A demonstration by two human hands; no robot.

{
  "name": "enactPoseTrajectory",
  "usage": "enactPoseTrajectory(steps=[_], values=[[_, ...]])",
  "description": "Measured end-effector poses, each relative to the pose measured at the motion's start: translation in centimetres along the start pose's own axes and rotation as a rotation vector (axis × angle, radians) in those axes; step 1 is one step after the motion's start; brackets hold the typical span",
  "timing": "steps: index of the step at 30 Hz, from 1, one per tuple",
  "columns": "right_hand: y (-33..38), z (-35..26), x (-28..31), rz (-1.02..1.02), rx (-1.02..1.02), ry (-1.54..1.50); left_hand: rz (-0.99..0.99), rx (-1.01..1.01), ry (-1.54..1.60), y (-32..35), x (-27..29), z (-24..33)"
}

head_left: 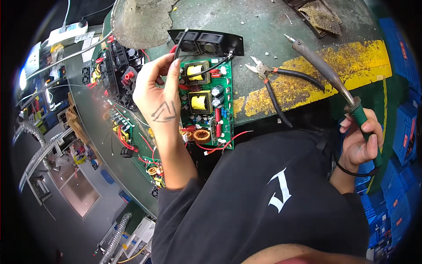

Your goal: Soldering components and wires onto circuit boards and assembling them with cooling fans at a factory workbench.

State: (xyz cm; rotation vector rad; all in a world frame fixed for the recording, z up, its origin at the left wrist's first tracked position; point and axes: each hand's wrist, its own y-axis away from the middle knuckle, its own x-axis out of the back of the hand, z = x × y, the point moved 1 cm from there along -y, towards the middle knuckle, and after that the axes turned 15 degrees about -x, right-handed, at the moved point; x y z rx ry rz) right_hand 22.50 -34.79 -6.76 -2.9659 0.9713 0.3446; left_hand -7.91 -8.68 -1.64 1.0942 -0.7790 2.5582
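Note:
My left hand (pixel 154 88) is closed, pinching a black wire (pixel 183 40) whose free end points up past the fingertips. Another stretch of black wire curves from beside the fingers to a black panel (pixel 236 43) with two fans set in it. Close below the panel lies a green circuit board (pixel 223 115) carrying yellow transformers, capacitors and copper coils. Off to the right, my right hand (pixel 361 140) wraps the green handle of a soldering iron (pixel 323 66). Its tip points up and left, over the bench and apart from the board.
Cutting pliers (pixel 262 69) with black handles lie spread on the worn green bench (pixel 259 26). A dark tray (pixel 316 17) holds a brownish pad at the back. More fan assemblies (pixel 115 70) and boards (pixel 121 128) crowd the left. Blue boxes (pixel 398 132) are stacked at right.

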Motion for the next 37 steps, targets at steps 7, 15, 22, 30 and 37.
enactPoseTrajectory(steps=[7,15,22,30,37], values=[[0.1,0.1,0.3,0.0,-0.013,0.012,-0.198,-0.519,-0.119,-0.5,-1.7,2.5],[0.3,0.2,0.6,0.005,-0.026,-0.009,-0.221,-0.565,-0.039,-0.7,-3.8,1.8],[0.9,0.2,0.3,0.005,-0.025,-0.019,-0.217,-0.541,-0.155,-0.1,-4.2,2.1],[1.2,0.1,-2.0,-0.14,-0.013,0.008,-0.216,-0.514,-0.218,-0.2,-4.0,3.2],[0.0,0.2,-4.6,-0.251,-0.035,0.1,-0.224,-0.495,-0.202,0.1,-3.8,2.7]])
